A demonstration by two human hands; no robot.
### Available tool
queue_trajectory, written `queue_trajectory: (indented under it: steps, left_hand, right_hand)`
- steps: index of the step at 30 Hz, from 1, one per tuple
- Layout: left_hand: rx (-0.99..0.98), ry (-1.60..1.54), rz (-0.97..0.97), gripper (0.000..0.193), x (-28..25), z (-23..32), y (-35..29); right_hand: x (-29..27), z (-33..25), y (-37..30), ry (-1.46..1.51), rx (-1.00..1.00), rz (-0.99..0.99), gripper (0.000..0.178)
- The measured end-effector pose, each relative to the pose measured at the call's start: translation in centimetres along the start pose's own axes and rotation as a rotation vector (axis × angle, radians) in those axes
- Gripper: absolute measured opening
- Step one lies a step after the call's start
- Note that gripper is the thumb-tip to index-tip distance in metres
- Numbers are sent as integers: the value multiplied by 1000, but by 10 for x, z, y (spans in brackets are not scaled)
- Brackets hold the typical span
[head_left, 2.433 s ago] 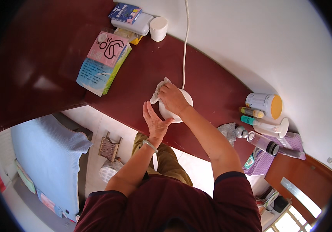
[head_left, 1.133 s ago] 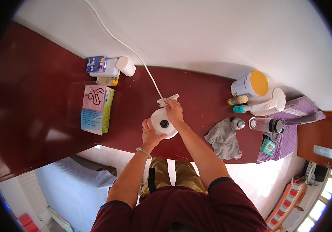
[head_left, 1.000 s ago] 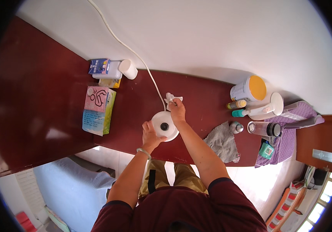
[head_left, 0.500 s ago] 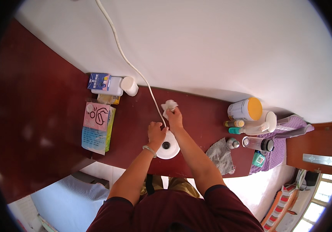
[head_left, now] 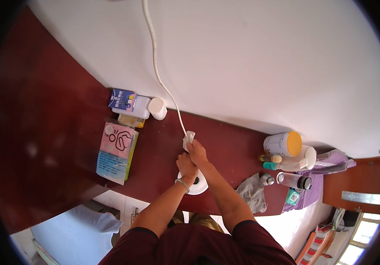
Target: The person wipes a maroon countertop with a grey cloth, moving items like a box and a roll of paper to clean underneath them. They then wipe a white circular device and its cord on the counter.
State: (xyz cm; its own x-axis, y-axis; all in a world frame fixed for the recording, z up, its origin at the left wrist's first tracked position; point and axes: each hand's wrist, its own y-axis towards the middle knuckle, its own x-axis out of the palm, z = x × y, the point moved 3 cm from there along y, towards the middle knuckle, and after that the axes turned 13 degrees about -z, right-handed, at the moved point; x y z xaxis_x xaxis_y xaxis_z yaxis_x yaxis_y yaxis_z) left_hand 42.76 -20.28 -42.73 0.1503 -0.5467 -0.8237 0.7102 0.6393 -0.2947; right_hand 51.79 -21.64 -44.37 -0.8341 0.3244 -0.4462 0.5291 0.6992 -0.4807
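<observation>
Centre of frame: the right hand [head_left: 197, 152] is closed around a crumpled white tissue [head_left: 188, 138], pressing it against the white cable [head_left: 165, 88] on the dark red desk [head_left: 44, 145]. The left hand [head_left: 186, 165] sits just below, fingers curled; its grip cannot be told. A white round device [head_left: 197, 187] lies beneath both wrists.

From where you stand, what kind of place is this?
Probably a room at home: a dark red desk against a white wall, with a pink tissue pack and toiletry bottles on it.
</observation>
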Motion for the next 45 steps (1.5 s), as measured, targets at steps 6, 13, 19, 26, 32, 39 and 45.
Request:
queue_trajectory:
  steps: [6,13,19,26,32,39,45]
  left_hand:
    - [6,82,-216,50,-2,1,2]
    - [141,217,-123,28,3,-5,0]
    - [69,127,-147,18,0,2,6]
    - [68,51,-257,26,3,-11,10]
    - [331,-724,-45,53,-98,-17,39]
    - [357,-1415,-284,51,-189,44,28]
    - [479,-1347,-31,40,-177,33,38]
  right_hand:
    - [4,-10,-6,33,-139,12,27]
    - [-45,-136,3,-3,-612,212,16]
    - [-68,-230,-5,-122,-859,296,17]
    - [-79,-282,-1,-61,-756,164,21]
    - [-92,-256,-2,20,-631,-26,22]
    - [-87,-234,-28,-105,-656,119,21]
    - [-75,-241,-48,-91,-740,164,20]
